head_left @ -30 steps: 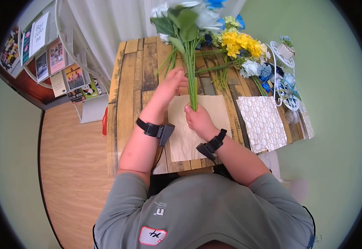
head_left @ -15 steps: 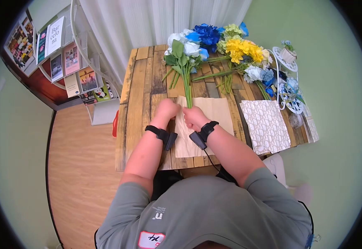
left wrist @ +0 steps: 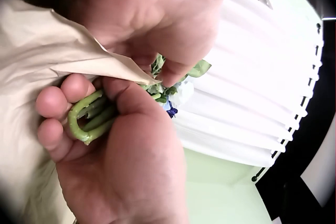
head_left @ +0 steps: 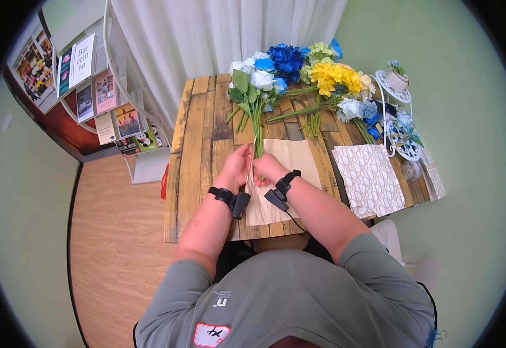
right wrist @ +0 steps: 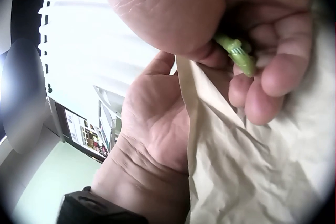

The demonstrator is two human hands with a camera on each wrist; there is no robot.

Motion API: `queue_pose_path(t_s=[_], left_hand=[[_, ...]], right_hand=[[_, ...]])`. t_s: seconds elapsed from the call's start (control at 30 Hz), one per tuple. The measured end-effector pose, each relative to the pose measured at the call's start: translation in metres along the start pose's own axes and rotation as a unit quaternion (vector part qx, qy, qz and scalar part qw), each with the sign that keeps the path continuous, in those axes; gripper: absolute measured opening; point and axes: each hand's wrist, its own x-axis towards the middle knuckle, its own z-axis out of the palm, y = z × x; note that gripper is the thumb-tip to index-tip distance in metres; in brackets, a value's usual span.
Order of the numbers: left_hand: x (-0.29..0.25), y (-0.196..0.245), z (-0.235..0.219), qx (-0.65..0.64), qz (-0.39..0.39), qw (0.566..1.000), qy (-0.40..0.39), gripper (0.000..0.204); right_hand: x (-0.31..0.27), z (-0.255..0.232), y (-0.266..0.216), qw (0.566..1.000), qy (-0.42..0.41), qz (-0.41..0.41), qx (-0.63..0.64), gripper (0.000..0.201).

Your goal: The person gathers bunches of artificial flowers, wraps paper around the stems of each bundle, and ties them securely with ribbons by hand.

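In the head view my right hand [head_left: 269, 168] grips a bundle of green stems [head_left: 257, 130] near their lower ends. White and light-blue artificial roses [head_left: 261, 79] top the bundle, lying toward the far side of the table. The cut stem ends [left wrist: 86, 124] poke out of my right fist in the left wrist view. My left hand [head_left: 238, 165] holds the raised left edge of the tan wrapping paper [head_left: 287, 194] against the stems. In the right wrist view the paper [right wrist: 231, 161] hides part of my left palm [right wrist: 157, 113].
Dark-blue hydrangeas [head_left: 286, 61] and yellow flowers [head_left: 334, 78] lie at the table's back right. Patterned paper sheets [head_left: 369, 180] rest on the right, beside a white metal stand [head_left: 401, 90]. A magazine rack [head_left: 122, 104] stands left of the table.
The bouquet has been lowered from upright onto the paper. My left hand, earlier with straight fingers beside the stems, has moved down and lifted the paper's left edge to them.
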Motion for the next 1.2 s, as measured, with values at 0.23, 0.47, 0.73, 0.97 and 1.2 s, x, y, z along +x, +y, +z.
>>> queue_pose_path(t_s=[0.23, 0.47, 0.73, 0.97, 1.2], left_hand=[[0.003, 0.001, 0.002, 0.111, -0.071, 0.991, -0.036, 0.033], [-0.004, 0.005, 0.017, 0.191, -0.057, 0.980, -0.016, 0.028], [0.003, 0.003, 0.006, 0.241, -0.032, 0.969, 0.030, 0.019], [-0.003, 0.001, 0.019, 0.176, -0.034, 0.984, -0.009, 0.033], [-0.001, 0.000, 0.028, 0.145, -0.059, 0.987, -0.023, 0.033]], right_hand=[[-0.001, -0.002, 0.000, 0.996, -0.033, -0.022, -0.077, 0.022], [0.000, -0.001, 0.000, 0.994, -0.039, -0.041, -0.097, 0.022], [-0.032, -0.034, 0.023, 0.962, 0.042, -0.200, -0.183, 0.031], [-0.070, -0.141, 0.066, 0.835, 0.342, -0.317, -0.292, 0.045], [-0.089, -0.153, 0.052, 0.991, 0.118, -0.063, -0.027, 0.033]])
